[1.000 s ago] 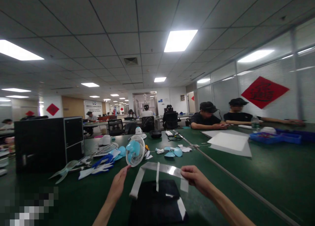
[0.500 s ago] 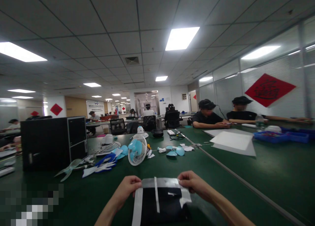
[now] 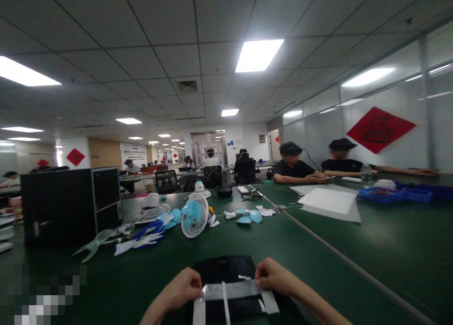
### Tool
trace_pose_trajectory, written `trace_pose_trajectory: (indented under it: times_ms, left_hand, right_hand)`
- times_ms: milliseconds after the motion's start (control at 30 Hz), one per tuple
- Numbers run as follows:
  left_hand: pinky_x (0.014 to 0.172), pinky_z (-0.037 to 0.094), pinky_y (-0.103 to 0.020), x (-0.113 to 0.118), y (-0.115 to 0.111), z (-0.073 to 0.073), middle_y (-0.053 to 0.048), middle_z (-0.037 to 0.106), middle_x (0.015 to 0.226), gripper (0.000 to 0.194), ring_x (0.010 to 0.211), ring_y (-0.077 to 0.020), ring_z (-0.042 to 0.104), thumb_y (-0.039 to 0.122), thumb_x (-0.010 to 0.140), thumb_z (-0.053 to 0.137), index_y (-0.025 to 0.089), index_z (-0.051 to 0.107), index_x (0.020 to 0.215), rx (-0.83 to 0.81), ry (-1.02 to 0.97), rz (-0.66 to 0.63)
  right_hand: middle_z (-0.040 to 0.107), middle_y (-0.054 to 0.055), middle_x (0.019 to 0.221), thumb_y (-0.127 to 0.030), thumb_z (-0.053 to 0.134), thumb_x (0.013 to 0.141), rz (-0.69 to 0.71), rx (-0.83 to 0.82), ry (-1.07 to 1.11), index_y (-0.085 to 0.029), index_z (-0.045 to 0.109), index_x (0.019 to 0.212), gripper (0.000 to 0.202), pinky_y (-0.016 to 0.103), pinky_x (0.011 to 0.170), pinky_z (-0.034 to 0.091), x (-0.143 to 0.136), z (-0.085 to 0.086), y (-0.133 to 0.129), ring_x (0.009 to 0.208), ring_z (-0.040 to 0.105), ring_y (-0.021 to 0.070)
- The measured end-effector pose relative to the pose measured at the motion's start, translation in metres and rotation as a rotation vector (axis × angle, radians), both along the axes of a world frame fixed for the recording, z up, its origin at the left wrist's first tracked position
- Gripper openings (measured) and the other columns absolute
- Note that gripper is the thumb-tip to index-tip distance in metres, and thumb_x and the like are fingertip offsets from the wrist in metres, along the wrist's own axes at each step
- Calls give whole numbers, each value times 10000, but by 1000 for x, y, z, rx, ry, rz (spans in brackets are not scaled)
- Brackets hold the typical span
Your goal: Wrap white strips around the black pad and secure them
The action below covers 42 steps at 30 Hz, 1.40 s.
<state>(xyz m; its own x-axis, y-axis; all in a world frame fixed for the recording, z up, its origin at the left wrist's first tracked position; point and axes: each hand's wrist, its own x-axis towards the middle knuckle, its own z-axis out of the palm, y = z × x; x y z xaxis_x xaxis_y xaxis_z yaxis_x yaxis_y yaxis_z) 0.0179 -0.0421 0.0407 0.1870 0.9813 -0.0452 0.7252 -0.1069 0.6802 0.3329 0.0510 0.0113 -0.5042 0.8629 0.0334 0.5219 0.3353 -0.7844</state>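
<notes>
A black flat object (image 3: 226, 267) lies on the green table in front of me, with pale strips over it. My left hand (image 3: 187, 285) pinches the left end of a greyish, translucent strip (image 3: 231, 290). The other end of that strip is pinched by my right hand (image 3: 271, 275), so it stretches crosswise over the black object. A narrow white strip (image 3: 225, 303) runs lengthwise near the middle. Wider pale strips lie along the left side (image 3: 199, 312) and the right side (image 3: 271, 302).
A small fan (image 3: 194, 215), blue-and-white gloves (image 3: 143, 237) and blue fan blades (image 3: 249, 216) lie beyond my hands. A black computer case (image 3: 71, 207) stands left. White sheets (image 3: 329, 202) and blue trays (image 3: 382, 194) lie right, near two seated people.
Both hands have moved the greyish strip toward me, from the far edge of the black object to across its middle. The far part of the black object now shows. The view has shifted slightly.
</notes>
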Motion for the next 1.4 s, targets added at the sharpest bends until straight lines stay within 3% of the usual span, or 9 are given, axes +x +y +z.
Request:
trace_pose_trajectory:
  times_ms: [500,833,933,1033,1200,1333,1400]
  left_hand:
    - [607,376,-234,4,-5,1,-8,654,809,218,732,-156,564,311,712,589,159,691,831,-8,127,-14]
    - [590,372,-230,2,3,-11,-3,636,805,187,719,-150,555,303,716,580,171,656,825,46,210,8]
    - [688,415,-249,9,-4,-3,-14,616,915,235,814,-162,551,235,722,557,193,658,930,142,186,-67]
    - [860,412,-274,22,-13,6,-13,585,1078,433,961,-163,537,124,761,447,273,642,1117,204,128,-229]
    - [875,414,-311,34,-18,6,-32,563,1101,508,1002,-193,525,63,762,393,314,678,1099,185,188,-301]
    - [902,406,-310,33,-16,3,-26,563,1111,534,1034,-191,524,47,765,382,328,678,1110,190,175,-307]
    - [905,403,-303,34,-15,4,-26,565,1102,531,1037,-187,525,47,763,386,323,682,1108,192,175,-308]
  right_hand:
    - [695,-1,689,-125,590,633,9,146,-112,-149,713,733,160,191,537,408,0,0,-5,626,603,131]
    - [701,5,764,-148,659,630,-14,168,-176,-158,711,789,168,197,540,400,-1,7,-11,696,615,149]
    - [703,5,794,-187,678,651,-8,162,-170,-166,705,801,154,199,552,406,0,5,-9,723,622,152]
    - [703,6,806,-206,687,661,-3,158,-162,-163,705,818,164,203,560,412,1,3,-8,731,625,154]
    - [702,11,802,-169,681,656,-7,155,-186,-159,708,813,159,208,561,409,0,7,-11,729,622,158]
    - [682,49,867,-145,636,706,-35,369,-172,-162,697,826,136,255,662,451,-7,23,-28,792,604,185]
    - [673,64,939,-164,592,776,68,526,-126,-177,700,878,149,288,780,459,-14,30,-45,893,593,205]
